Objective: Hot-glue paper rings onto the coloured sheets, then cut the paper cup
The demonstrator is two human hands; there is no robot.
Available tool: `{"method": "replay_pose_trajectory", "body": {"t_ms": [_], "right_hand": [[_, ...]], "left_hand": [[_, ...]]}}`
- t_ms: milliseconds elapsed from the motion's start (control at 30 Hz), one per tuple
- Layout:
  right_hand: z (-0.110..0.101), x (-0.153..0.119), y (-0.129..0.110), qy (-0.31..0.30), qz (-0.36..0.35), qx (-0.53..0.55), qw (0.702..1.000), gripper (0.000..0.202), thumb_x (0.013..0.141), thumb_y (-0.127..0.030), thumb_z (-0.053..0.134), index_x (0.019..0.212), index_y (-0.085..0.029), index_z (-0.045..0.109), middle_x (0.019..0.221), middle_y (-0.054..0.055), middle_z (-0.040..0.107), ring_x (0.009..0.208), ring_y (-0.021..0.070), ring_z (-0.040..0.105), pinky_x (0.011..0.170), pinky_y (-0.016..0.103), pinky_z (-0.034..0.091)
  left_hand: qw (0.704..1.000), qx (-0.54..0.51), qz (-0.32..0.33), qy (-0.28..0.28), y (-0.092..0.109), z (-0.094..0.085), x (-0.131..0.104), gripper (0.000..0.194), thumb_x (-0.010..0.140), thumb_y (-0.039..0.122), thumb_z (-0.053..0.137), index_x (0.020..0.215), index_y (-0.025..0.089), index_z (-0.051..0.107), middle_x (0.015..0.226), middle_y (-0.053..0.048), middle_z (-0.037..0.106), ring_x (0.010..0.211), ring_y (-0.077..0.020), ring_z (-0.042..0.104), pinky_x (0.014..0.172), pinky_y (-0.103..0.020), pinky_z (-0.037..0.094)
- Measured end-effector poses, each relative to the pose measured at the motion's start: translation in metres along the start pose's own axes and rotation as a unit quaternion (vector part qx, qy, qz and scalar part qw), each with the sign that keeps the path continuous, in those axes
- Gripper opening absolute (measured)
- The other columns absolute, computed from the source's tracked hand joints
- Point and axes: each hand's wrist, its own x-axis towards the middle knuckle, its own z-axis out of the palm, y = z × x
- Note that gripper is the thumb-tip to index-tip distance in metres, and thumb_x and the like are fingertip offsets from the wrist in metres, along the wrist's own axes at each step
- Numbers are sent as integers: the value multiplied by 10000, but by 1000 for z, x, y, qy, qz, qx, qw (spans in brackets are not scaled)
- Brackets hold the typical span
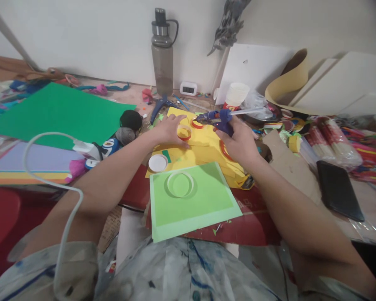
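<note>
My right hand (242, 144) is wrapped round the grip of a blue hot glue gun (218, 118), and a clear glue stick (247, 111) juts from its back. The nozzle points left, over a red-rimmed ring (197, 125) on the yellow paper (200, 144). My left hand (169, 131) holds an orange-red ring (184, 138) between thumb and fingers, just left of the nozzle. Another red ring (224, 151) lies partly hidden by my right hand. Closer to me, a pale ring (192, 184) rests on light green sheets (207, 196).
A white lid (158, 163) lies left of the green sheets. Farther left are a dark green sheet (65, 113) and a white cable (78, 209) across my left arm. A bottle (163, 62) and small clock (188, 88) stand behind; a phone (340, 190) lies right.
</note>
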Motion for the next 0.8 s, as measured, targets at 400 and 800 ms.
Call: {"method": "replay_pose_trajectory", "body": {"t_ms": [400,800], "right_hand": [[17,-6,-4,-36,-13,18,999,372,922,-293,583,1255,-168,689,1178,194,781,1066,383,721,941,514,552],[28,0,-21,-93,-7,-25,995,331,949,-301,562,1213,-133,669,1167,239,763,1098,426,710,943,550,550]], "left_hand": [[978,-145,152,9,-39,7,17,1009,577,668,903,1451,248,624,1522,-142,616,1402,-346,569,1217,-453,440],[978,-175,108,37,-42,12,16,763,590,604,885,1214,195,730,1276,-111,711,1140,-278,673,1057,-417,545]]}}
